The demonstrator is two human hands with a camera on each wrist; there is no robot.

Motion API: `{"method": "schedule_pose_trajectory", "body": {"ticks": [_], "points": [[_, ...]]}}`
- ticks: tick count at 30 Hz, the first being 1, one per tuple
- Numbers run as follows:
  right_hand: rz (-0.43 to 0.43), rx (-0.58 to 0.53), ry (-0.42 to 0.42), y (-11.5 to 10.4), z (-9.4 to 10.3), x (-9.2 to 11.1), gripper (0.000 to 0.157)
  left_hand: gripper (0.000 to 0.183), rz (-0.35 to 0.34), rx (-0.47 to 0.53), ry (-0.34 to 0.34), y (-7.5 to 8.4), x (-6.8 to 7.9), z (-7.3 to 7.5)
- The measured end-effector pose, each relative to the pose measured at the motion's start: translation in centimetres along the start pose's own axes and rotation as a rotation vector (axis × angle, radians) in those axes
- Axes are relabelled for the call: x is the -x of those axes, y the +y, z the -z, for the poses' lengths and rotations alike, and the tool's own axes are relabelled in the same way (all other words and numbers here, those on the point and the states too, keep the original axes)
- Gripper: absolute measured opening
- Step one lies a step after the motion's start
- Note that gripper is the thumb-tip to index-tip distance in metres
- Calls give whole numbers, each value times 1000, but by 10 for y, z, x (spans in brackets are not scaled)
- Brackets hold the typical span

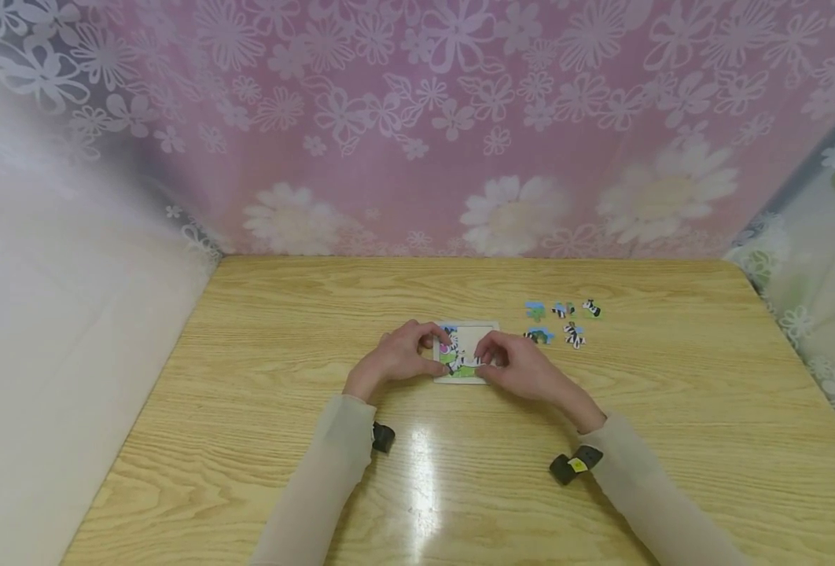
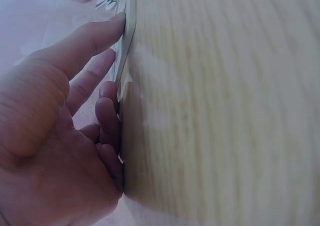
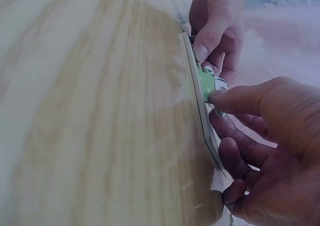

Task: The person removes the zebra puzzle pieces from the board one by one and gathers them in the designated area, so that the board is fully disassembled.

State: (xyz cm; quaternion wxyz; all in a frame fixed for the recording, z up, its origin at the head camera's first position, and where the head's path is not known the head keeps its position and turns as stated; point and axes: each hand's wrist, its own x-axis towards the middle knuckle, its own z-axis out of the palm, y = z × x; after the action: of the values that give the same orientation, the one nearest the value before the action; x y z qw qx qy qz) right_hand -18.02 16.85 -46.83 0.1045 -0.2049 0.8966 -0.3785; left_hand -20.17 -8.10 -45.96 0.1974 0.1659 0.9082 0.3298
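Note:
A small jigsaw tray (image 1: 463, 380) with a pale rim lies on the table, partly filled with zebra-patterned and green pieces along its left and lower parts. My left hand (image 1: 405, 354) grips the tray's left side, thumb near the lower corner and index finger over the fitted pieces. At the tray's lower right, my right hand (image 1: 520, 368) pinches a green, white and black puzzle piece (image 3: 205, 83) between thumb and fingers. That piece lies low over the tray, its far side partly hidden by the fingers. The tray's bare backing (image 1: 468, 336) shows at the upper middle.
Right of the tray lie several loose puzzle pieces, among them a blue-green one (image 1: 535, 311), a black-and-white one (image 1: 591, 307) and a striped one (image 1: 574, 336). A pink flowered curtain (image 1: 403, 157) hangs behind the wooden table (image 1: 283, 314). Both wrists wear black camera straps.

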Motion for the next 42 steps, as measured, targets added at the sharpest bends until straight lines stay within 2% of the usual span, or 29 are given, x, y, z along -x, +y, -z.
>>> {"method": "schedule_pose_trajectory", "body": {"ticks": [6, 11, 24, 31, 42], "points": [[19, -99, 11, 4, 5, 3, 10, 36, -1, -5, -6, 1, 0, 0], [30, -133, 21, 8, 11, 4, 10, 35, -1, -6, 0, 0, 0, 0], [-45, -81, 82, 17, 30, 14, 11, 36, -6, 25, -18, -1, 2, 0], [-75, -99, 108, 27, 45, 20, 11, 35, -9, 8, -4, -2, 0, -1], [-81, -64, 194, 43, 69, 37, 16, 35, -9, 13, 1, -2, 0, -1]]}}
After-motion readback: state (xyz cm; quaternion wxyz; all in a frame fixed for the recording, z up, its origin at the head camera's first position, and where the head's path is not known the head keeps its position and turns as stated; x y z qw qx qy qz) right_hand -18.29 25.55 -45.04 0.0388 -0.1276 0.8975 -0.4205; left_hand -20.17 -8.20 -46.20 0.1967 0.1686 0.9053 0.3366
